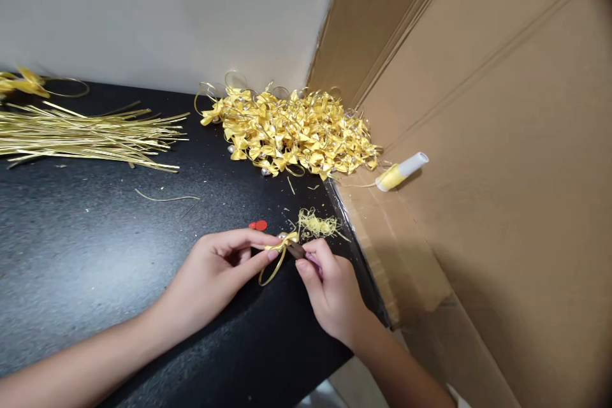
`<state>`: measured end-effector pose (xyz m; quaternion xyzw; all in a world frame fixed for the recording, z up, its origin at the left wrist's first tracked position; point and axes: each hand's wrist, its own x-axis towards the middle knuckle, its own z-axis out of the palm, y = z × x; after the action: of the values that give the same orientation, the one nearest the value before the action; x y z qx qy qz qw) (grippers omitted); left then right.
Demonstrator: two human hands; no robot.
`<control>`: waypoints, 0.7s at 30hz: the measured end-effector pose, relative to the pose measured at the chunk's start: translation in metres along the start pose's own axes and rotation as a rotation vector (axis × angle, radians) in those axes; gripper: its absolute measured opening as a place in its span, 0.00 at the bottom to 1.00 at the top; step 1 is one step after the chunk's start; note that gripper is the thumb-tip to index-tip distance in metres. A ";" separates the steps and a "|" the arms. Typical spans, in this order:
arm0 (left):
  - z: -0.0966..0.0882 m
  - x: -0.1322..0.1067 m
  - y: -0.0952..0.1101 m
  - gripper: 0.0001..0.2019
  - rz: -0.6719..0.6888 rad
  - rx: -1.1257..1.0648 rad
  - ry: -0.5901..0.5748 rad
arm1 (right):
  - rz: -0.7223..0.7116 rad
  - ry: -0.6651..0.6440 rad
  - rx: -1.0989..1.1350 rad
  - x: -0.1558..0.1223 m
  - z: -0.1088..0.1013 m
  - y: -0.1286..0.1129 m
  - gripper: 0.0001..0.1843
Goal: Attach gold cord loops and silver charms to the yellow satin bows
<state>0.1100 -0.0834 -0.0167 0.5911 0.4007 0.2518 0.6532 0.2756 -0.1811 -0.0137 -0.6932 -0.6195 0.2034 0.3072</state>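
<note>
Between the thumb and fingers of my left hand (224,261) is a yellow ribbon bow (289,239), with a gold loop (274,273) hanging below it. A small silvery ball shows at the bow's upper side. My right hand (329,293) is closed around a small cutting tool (297,250), probably thread snips, whose dark blades meet the bow's right end. Most of its handle is hidden in my fingers. Just beyond the bow lie a tangle of yellow thread scraps (316,224) and a small red piece (259,225).
A heap of finished-looking yellow bows (296,131) fills the table corner against the wall and cardboard (478,140). Cut gold cords (90,134) lie in a bundle at left. A white tube wound with yellow thread (402,171) rests on the cardboard. The black table (119,248) ends near my right hand.
</note>
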 end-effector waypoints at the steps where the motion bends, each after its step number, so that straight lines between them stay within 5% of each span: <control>1: 0.000 0.000 0.000 0.08 0.004 0.002 -0.004 | -0.002 0.003 -0.002 0.000 0.000 0.000 0.10; 21: 0.000 0.003 0.005 0.07 0.006 -0.014 -0.046 | -0.011 0.033 -0.022 0.000 0.001 -0.002 0.10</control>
<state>0.1119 -0.0799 -0.0130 0.5932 0.3818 0.2430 0.6658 0.2736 -0.1809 -0.0136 -0.6963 -0.6204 0.1835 0.3107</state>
